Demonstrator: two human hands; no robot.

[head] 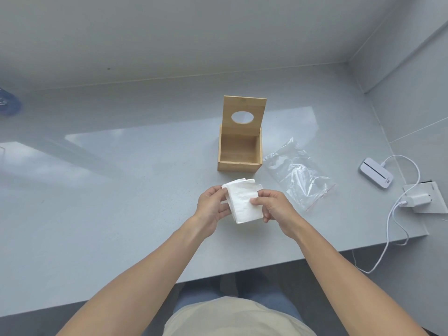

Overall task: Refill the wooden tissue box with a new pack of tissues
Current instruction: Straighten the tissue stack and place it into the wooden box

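A wooden tissue box stands on the grey table, its hinged lid with an oval hole raised upright at the back. The inside of the box looks bare. Just in front of it I hold a white stack of tissues above the table. My left hand grips the stack's left edge. My right hand pinches its right side, thumb on top. A clear plastic bag with a red zip strip lies flat and hollow to the right of the box.
A white device with a cable lies at the far right, beside a white charger plug on a flat white card. A blue object shows at the left edge. The table's front edge runs close to my body.
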